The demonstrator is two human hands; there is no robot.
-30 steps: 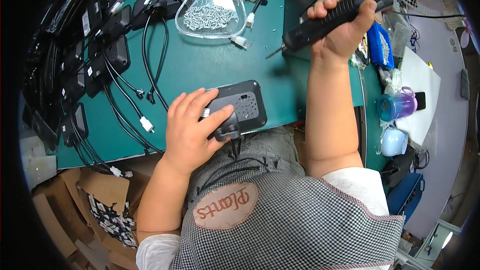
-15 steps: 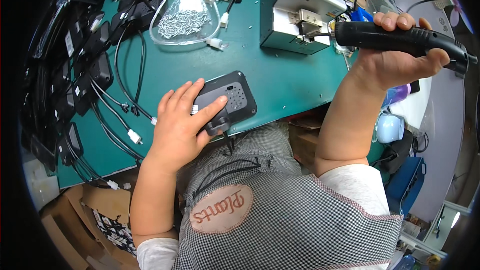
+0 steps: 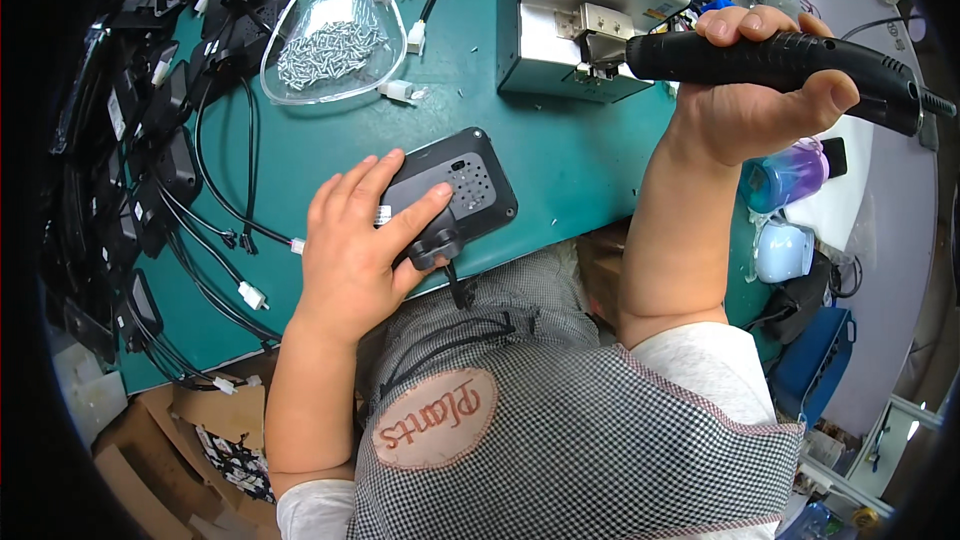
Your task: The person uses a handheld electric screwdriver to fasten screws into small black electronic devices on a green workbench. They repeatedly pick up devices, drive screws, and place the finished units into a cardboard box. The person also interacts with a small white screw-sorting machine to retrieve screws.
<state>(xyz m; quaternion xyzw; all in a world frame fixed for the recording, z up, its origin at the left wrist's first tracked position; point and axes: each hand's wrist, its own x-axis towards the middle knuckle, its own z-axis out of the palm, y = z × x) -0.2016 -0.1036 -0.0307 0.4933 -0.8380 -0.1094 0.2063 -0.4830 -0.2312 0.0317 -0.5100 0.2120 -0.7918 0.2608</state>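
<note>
My left hand (image 3: 360, 225) lies over a black rectangular device housing (image 3: 425, 165) at the table's near edge, holding it with fingers spread across its back. The housing has a grey panel with small holes, a round mount and a short cable hanging over the edge. In my right hand (image 3: 745, 120) is a black electric screwdriver (image 3: 740, 57), held nearly level, palm below and fingers over the top. Its front end meets the metal outlet of a white-and-dark screw feeder (image 3: 540, 20); the bit's tip is hard to make out there.
A clear plastic bowl (image 3: 385, 75) of small silver screws stands left of the feeder. Black housings with white-plugged cables (image 3: 185, 165) crowd the left side. A purple-blue bottle (image 3: 785, 178), a light blue cup (image 3: 783, 252) and a blue bin (image 3: 822, 360) are at the right.
The screwdriver has moved left and closer to the feeder's outlet. My left hand stays on the housing. The whole view has shifted slightly.
</note>
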